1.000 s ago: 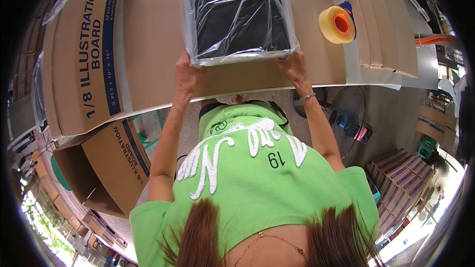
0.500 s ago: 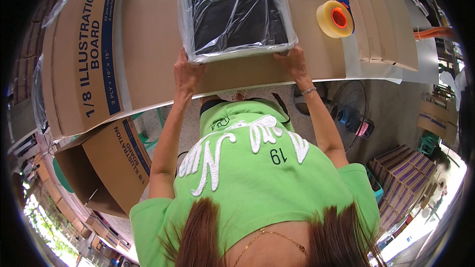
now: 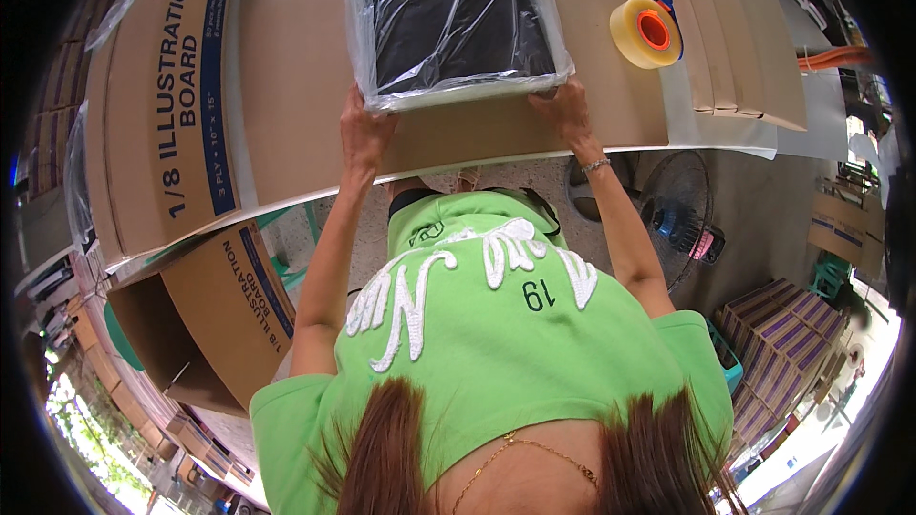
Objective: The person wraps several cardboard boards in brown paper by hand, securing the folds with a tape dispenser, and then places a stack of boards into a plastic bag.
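Note:
A flat rectangular stack with a black top [image 3: 458, 24], wrapped in clear plastic, lies on the cardboard-covered table in front of me. Its far end runs out of the view. My left hand [image 3: 366, 133] is closed at the near left corner, fingers partly hidden along the side. At the near right corner, my right hand [image 3: 567, 114] grips the edge between thumb and fingers. The plastic film [image 3: 458, 97] is wrinkled and bunches along the stack's rim. To the right of the stack is a tape dispenser with a roll of clear tape [image 3: 630, 33] on an orange hub.
A tall closed carton [image 3: 143, 133] stands on the table's left. Below it is an open carton [image 3: 219, 315]. Flat brown cardboard pieces [image 3: 725, 38] lie at the right. Under the table's right side stands a fan [image 3: 677, 219], with a stack of striped bundles [image 3: 782, 343] farther right.
The wrapped stack's near edge has shifted very slightly away from me, with both hands still on its corners. The tape and cartons look the same.

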